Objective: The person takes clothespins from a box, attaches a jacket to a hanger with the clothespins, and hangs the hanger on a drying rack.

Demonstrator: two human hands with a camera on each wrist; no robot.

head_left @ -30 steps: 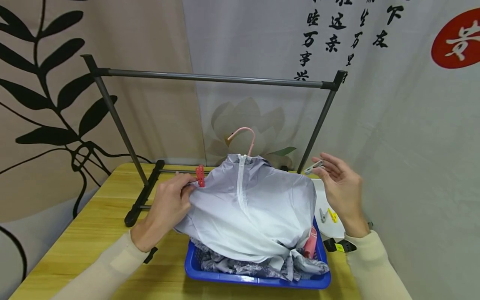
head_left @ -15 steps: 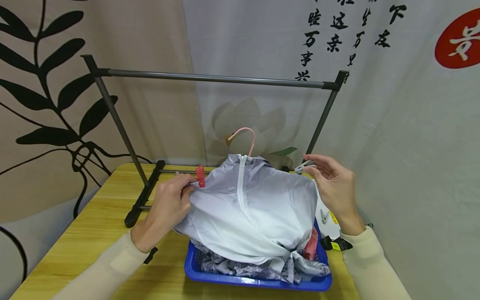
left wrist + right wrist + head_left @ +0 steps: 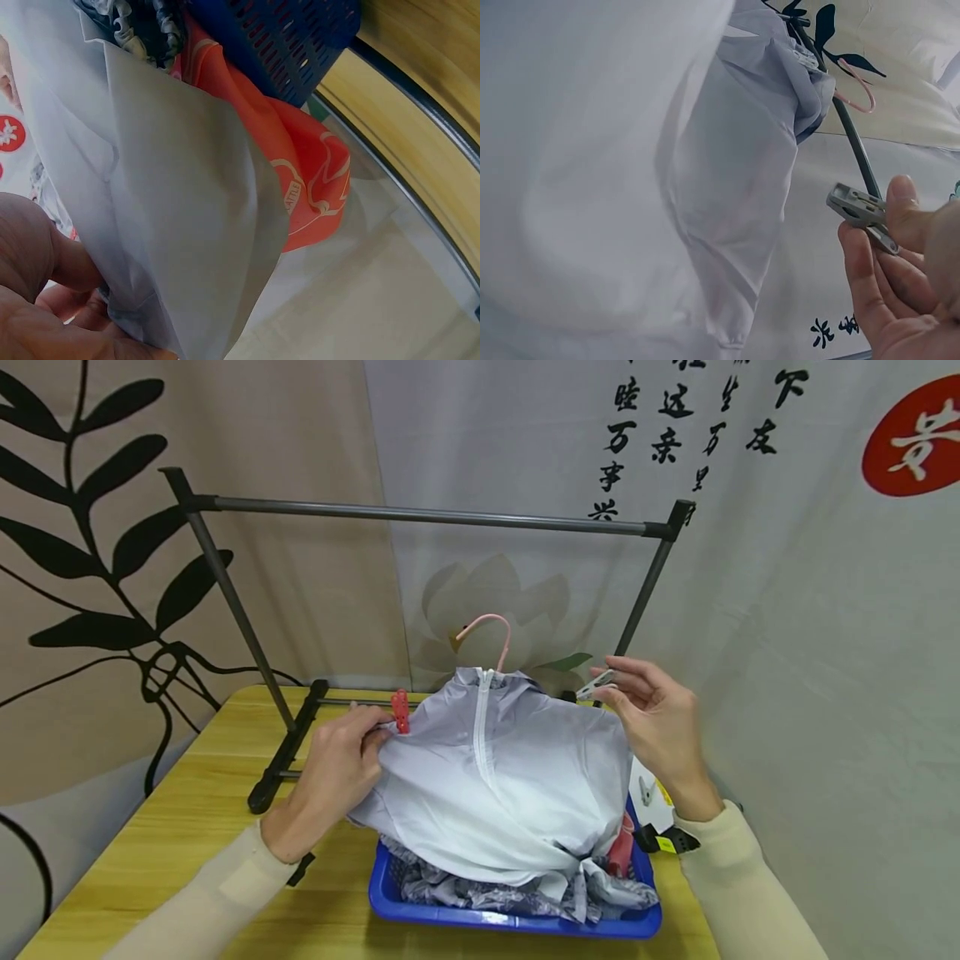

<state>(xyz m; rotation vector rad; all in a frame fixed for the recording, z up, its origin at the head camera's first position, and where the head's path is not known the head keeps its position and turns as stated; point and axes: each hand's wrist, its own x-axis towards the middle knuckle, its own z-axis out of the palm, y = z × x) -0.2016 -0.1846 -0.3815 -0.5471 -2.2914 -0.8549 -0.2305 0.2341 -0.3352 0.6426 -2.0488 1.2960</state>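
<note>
A pale grey-to-white zip jacket (image 3: 540, 777) hangs on a pink hanger (image 3: 504, 639), whose hook shows above the collar. My left hand (image 3: 341, 768) grips the jacket's left shoulder, beside a red clothespin (image 3: 401, 712) clipped there. In the left wrist view, the fingers (image 3: 75, 266) pinch the fabric. Just off the jacket's right shoulder, my right hand (image 3: 660, 722) pinches a grey clothespin (image 3: 596, 685) between thumb and fingers. The right wrist view shows that clothespin (image 3: 859, 210) apart from the cloth.
Below the jacket, a blue basket (image 3: 517, 922) holds crumpled patterned clothes and a red garment (image 3: 621, 852). Behind stands a dark metal rack (image 3: 420, 516) on the wooden table (image 3: 225, 752). To the right, a white sheet (image 3: 660, 818) bears another grey clothespin (image 3: 645, 792) and a yellow one, partly hidden.
My right hand has moved left with the grey clothespin, closer to the jacket's right shoulder. My left hand keeps its hold on the other shoulder.
</note>
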